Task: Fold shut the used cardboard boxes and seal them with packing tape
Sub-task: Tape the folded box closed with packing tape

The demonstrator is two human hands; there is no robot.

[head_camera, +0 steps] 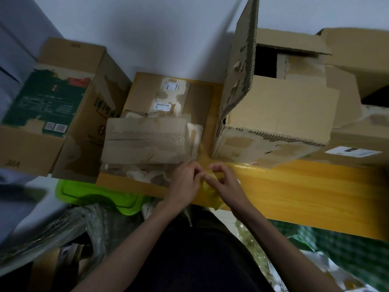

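My left hand (185,180) and my right hand (226,183) meet at the front edge of a yellow surface (305,190). Both pinch a crumpled strip of yellow packing tape (211,179), whose loose end hangs down over the edge. Just behind my hands lies a small worn cardboard box (147,142) with its flaps folded flat. Behind that sits a box with white labels (168,95). To the right stands a large torn box (273,114), open at the top, with one flap (242,60) standing upright.
A tall box with green print (48,102) lies open at the left. More boxes (357,81) are stacked at the far right, against a white wall. A green plastic lid (94,194) and plastic wrapping lie below the surface's edge near my legs.
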